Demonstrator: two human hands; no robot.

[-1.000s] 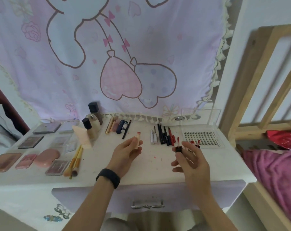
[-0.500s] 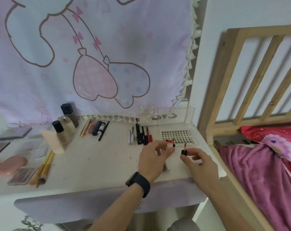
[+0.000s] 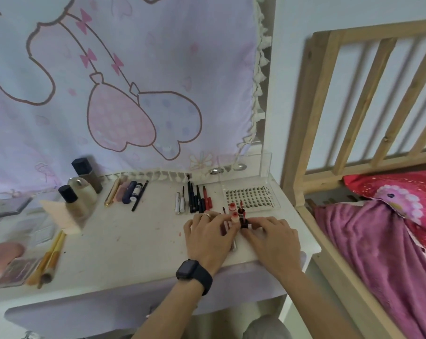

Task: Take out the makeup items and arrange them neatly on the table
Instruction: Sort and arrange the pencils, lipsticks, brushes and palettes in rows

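Note:
My left hand (image 3: pixel 208 234), with a ring and a black watch, pinches a pale lip tube (image 3: pixel 234 217) with a red end, held upright on the white table (image 3: pixel 124 243) near its right edge. My right hand (image 3: pixel 271 234) pinches a dark red-capped lip tube (image 3: pixel 242 217) right beside it. A third small red-topped tube (image 3: pixel 232 207) stands just behind them. Rows of pens and liners (image 3: pixel 194 199) lie behind my left hand. A clear lash tray (image 3: pixel 249 198) lies at the back right.
Bottles (image 3: pixel 78 192), a beige sponge (image 3: pixel 60 215), gold and dark tubes (image 3: pixel 127 192), brushes (image 3: pixel 49 260) and palettes (image 3: pixel 15 271) fill the table's left side. A cartoon cloth hangs behind. A wooden bed frame (image 3: pixel 324 133) with pink bedding (image 3: pixel 378 241) stands right.
Both hands moved from the table's middle to its right edge, carrying the small tubes. They now hold the tubes together in front of the lash tray. The camera turned right.

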